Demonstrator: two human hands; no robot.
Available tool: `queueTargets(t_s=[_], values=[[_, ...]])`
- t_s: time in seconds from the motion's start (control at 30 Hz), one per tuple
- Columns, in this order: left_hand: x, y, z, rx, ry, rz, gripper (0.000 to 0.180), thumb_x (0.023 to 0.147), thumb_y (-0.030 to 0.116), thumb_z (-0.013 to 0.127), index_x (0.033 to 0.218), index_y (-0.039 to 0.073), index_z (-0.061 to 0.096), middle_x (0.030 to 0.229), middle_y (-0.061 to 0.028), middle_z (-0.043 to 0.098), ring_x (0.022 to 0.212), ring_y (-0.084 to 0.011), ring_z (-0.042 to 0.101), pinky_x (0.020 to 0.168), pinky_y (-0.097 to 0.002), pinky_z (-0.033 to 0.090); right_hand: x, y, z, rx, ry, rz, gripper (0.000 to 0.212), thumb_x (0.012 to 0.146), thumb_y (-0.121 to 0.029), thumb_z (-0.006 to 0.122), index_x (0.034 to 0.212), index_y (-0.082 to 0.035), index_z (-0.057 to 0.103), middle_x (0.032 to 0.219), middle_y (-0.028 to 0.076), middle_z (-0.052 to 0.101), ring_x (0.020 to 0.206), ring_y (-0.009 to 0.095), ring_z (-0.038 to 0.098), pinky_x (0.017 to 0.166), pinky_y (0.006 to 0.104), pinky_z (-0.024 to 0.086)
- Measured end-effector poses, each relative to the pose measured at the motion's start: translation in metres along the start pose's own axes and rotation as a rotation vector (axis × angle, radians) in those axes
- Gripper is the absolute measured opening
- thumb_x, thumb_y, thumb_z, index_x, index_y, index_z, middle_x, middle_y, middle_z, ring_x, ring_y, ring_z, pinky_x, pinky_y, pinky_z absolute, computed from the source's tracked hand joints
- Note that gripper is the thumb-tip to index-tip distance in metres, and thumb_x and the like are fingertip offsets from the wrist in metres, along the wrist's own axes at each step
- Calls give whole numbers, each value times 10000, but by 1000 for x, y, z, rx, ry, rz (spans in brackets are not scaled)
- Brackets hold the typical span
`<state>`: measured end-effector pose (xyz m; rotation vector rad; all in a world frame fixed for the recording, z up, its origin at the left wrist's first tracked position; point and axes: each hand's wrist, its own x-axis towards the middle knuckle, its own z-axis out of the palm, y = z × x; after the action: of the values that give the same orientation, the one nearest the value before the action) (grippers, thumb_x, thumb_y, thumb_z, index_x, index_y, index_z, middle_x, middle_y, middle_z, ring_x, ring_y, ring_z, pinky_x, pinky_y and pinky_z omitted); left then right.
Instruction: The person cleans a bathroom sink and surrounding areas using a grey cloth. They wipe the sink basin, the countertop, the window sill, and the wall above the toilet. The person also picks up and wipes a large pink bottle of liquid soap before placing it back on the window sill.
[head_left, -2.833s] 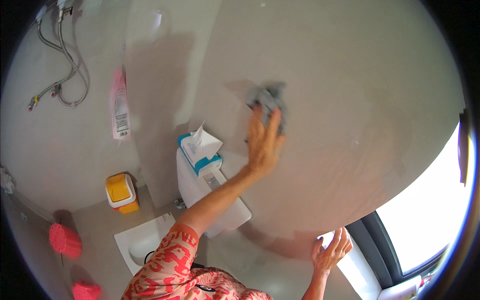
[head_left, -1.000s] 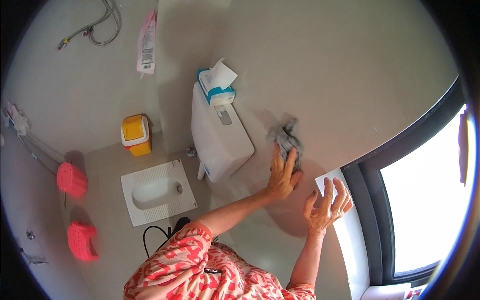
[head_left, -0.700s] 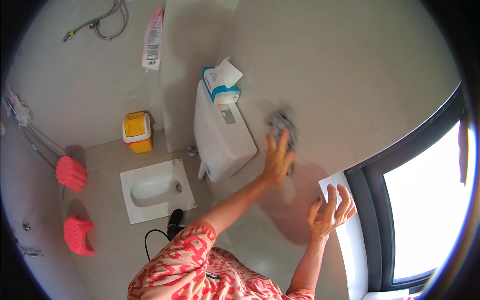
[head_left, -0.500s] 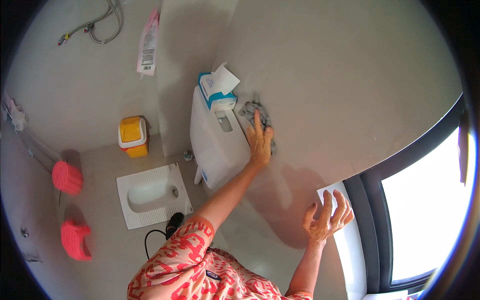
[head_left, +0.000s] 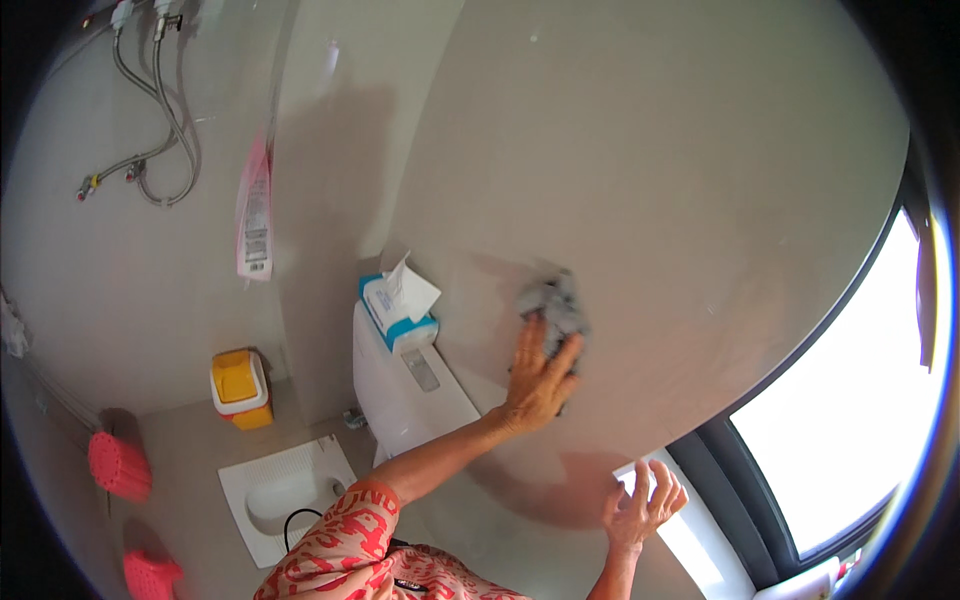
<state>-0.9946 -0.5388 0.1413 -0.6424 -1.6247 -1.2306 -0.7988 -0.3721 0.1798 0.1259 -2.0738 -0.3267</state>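
My left hand [head_left: 537,390] presses a crumpled grey cloth [head_left: 552,302] flat to the beige wall [head_left: 680,200], its fingers lying over the cloth's lower part. Lower on the right, beside the window sill [head_left: 690,545], my right hand [head_left: 640,508] is held up with bent, separated fingers and nothing in them. To the left of the cloth, a blue and white tissue box [head_left: 400,312] with a tissue sticking out rests on the white cistern [head_left: 385,375]. My left forearm crosses in front of the cistern's lower part.
A white squat toilet [head_left: 240,500] is set in the floor, with a yellow and white bin [head_left: 242,390] behind it. Pink plastic stools [head_left: 120,466] stand far left. Metal hoses [head_left: 165,130] and a pink package [head_left: 256,215] hang on the walls. A dark-framed window [head_left: 820,400] is at right.
My left hand has slid the cloth along the wall, away from the tissue box and toward the window side. The view has tilted up, showing more wall and hoses. My right hand stays raised.
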Motion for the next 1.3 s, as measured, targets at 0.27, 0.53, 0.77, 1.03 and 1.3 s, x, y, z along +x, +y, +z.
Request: queueTargets(t_s=[0.27, 0.53, 0.77, 1.03, 1.3], values=[[102, 13, -21, -78, -164, 328, 682, 790, 261, 703, 1402, 315, 405, 1441, -146, 328, 1333, -396, 293, 1074, -609, 201, 16, -31, -5, 108, 286, 163, 454, 851, -305, 525, 1216, -40, 475, 1166, 207, 503, 1041, 335, 470, 873, 478, 365], [196, -42, -49, 10, -31, 229, 593, 864, 261, 605, 1416, 278, 390, 1460, -170, 284, 1352, -402, 264, 1081, -626, 168, 52, -66, 14, 69, 211, 108, 430, 798, -302, 539, 1165, -85, 485, 1163, 165, 495, 1052, 333, 427, 890, 493, 336], [245, -93, -68, 26, 55, 70, 524, 938, 332, 472, 1441, 243, 354, 1506, -167, 196, 1394, -367, 196, 1102, -607, 125, 61, -66, 47, -40, 245, 66, 556, 763, -308, 520, 1261, -69, 457, 1190, 143, 520, 1084, 311, 425, 949, 461, 267], [280, -191, -96, -116, 236, -235, 541, 962, 425, 373, 1463, 233, 307, 1514, -205, 165, 1390, -355, 202, 1119, -473, 208, 57, -71, 56, -131, 312, 39, 560, 781, -404, 507, 1223, -63, 474, 1153, 138, 533, 1050, 304, 432, 933, 467, 263], [292, -183, -93, -191, 249, -232, 498, 961, 337, 411, 1437, 201, 361, 1477, -184, 269, 1345, -329, 289, 1103, -451, 238, 68, -87, 48, -186, 222, 52, 462, 709, -440, 508, 1035, -120, 580, 1093, 77, 506, 1012, 284, 413, 885, 444, 256]])
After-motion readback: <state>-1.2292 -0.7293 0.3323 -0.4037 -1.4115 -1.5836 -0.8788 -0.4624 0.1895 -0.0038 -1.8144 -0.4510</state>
